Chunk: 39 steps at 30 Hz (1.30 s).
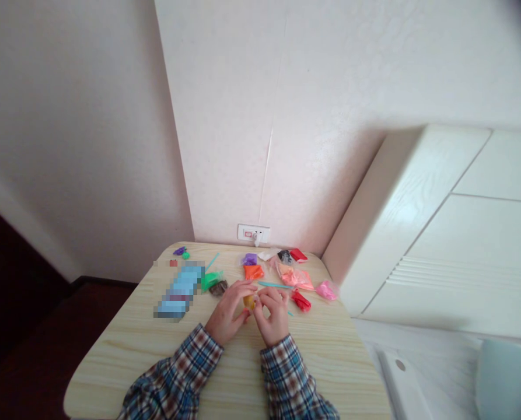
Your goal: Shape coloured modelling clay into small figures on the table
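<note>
Both hands meet over the middle of the table, around a small bag of yellow modelling clay (248, 301). My left hand (226, 312) is closed on the bag's left side. On the other side, the fingers of my right hand (274, 315) pinch the bag's clear plastic edge. Just left of the hands lie a green clay bag (211, 280) and a dark brown clay bag (219, 288). Close to my right hand are a red clay bag (301, 301) and a thin blue stick (276, 285). An orange clay bag (254, 272) sits behind the fingers.
Purple (250, 259), peach (293, 275) and pink (327, 290) clay bags lie toward the back and right of the wooden table (225, 379). A blurred-out blue object (181, 291) lies at left. A wall socket (254, 233) and white cabinet (418, 233) border the table.
</note>
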{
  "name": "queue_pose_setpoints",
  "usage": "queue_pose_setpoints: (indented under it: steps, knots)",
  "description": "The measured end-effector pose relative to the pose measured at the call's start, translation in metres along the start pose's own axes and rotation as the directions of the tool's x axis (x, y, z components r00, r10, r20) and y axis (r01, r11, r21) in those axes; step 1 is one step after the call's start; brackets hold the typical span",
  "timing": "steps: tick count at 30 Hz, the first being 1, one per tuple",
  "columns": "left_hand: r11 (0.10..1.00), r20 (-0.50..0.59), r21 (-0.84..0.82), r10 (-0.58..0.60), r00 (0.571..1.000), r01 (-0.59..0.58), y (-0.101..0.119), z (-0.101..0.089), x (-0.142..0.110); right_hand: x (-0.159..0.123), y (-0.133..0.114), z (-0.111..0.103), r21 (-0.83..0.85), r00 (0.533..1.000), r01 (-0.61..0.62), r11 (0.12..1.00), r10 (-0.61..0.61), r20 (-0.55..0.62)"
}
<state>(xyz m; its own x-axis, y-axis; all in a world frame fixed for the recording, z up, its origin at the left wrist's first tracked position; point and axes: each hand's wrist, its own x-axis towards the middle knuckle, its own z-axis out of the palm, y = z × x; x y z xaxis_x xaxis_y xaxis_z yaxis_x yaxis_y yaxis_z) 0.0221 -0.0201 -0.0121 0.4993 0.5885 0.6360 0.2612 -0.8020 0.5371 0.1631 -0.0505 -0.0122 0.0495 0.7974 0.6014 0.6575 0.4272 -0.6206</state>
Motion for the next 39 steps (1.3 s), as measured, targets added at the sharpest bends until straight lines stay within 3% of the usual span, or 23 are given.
queue_pose_setpoints:
  steps: [6,14,24,39]
  knots:
    - [0.996,-0.068,0.082,-0.035,0.997,0.041,-0.002,-0.002,-0.002,0.001,0.000,-0.007,-0.085,1.000,0.013,0.996,-0.014,-0.013]
    - [0.969,-0.206,0.018,-0.236,0.950,0.245,-0.001,-0.012,0.003,-0.004,0.035,-0.026,-0.367,0.995,-0.099,0.925,0.092,-0.036]
    - [0.953,-0.216,-0.040,-0.303,0.928,0.302,-0.004,-0.016,0.003,-0.003,0.049,-0.035,-0.462,0.984,-0.112,0.880,0.162,0.071]
    - [0.952,-0.168,-0.054,-0.306,0.937,0.302,-0.016,-0.018,0.006,0.006,0.051,-0.016,-0.537,0.970,-0.013,0.843,0.141,0.198]
